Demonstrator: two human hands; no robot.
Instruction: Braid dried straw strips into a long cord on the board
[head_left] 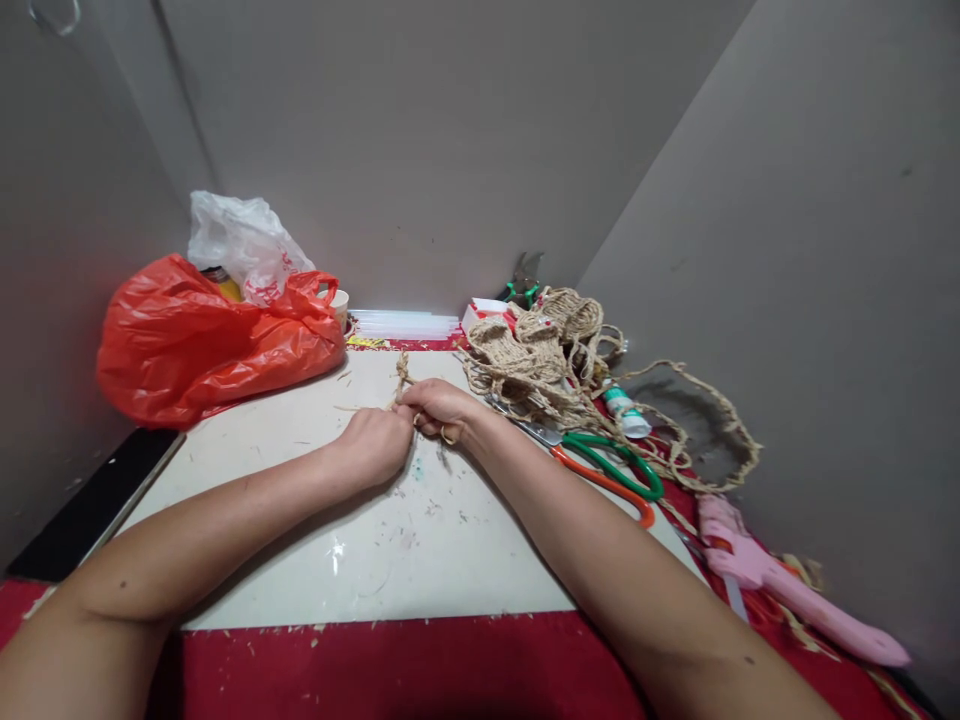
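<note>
Both hands meet over the far middle of a white board [360, 575]. My left hand [381, 440] is closed, knuckles up, with its fingertips against the other hand. My right hand [435, 402] pinches a piece of straw-coloured braided cord [403, 372], whose knotted end sticks up beyond the fingers. A loop of the cord shows under the right palm. What lies between the touching fingertips is hidden. Orange-and-green-handled scissors [611, 475] lie just right of my right forearm.
A red plastic bag [217, 340] and a black phone-like slab [90, 500] sit left. Coiled straw braid [532, 350], pruning shears [523, 280], a green-white tube [626, 410] and a pink glue gun [795, 580] are right. Clear sticks [405, 324] lie behind; grey walls enclose the table.
</note>
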